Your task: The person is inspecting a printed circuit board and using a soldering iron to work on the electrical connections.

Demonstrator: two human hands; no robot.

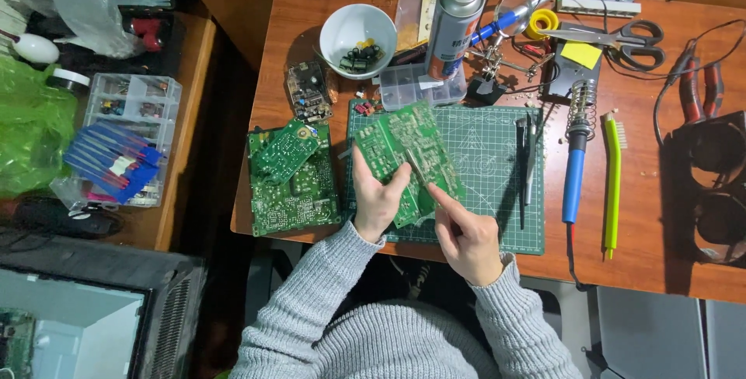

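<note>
You held the green rectangular printed circuit board [408, 157] tilted up off the green gridded cutting mat [489, 153], near that mat's left edge, probably so its solder side faced you and caught the light. Your left hand [377, 196] was closed on the board's lower left edge, thumb on the face and fingers behind, wrist cocked upward from the near edge of the wooden surface [660, 262]. Your right hand [466, 235] pinched thin metal tweezers [418, 167], their tips resting on the board's middle, forearm angled in from the near edge. A second green circuit board [291, 181] lay flat at the surface's left edge, just beside the mat. The blue-handled soldering iron [575, 153] lay right of the mat, within reach.
</note>
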